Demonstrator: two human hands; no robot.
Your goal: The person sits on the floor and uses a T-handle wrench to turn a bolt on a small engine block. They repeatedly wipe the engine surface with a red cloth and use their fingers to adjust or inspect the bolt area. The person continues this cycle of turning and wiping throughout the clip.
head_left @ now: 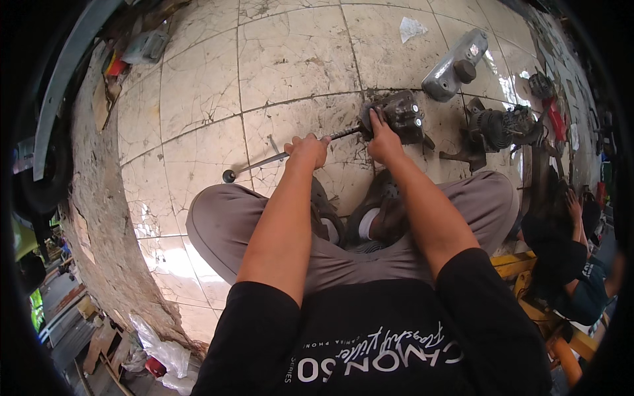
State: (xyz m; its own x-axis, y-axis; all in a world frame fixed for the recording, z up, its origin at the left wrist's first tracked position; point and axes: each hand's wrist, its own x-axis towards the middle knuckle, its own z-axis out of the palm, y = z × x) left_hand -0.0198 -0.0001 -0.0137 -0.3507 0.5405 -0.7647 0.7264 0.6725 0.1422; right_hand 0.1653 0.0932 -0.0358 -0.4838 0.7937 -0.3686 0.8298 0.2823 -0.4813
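My left hand (307, 150) is closed around a long metal rod (264, 161), which slants across the tiled floor between my knees. A black ball (229, 176) forms the rod's far-left end. Between my hands the rod has a dark, rough-looking section. Its right end meets a dark, greasy metal casting (404, 117) with two shiny round faces on its right side. My right hand (383, 137) grips the left side of this casting, with a finger stretched over its top. Whether rod and casting are joined is hidden by that hand. A small bolt-like piece (273, 142) lies beside the rod.
To the far right, a silver engine cover (456, 65) with a round dark cap lies on the tiles. Nearer is a greasy alternator-like part (490, 129). A paper scrap (412, 30) lies farther off. Another person (574, 251) sits at the right, near a yellow metal frame (515, 265).
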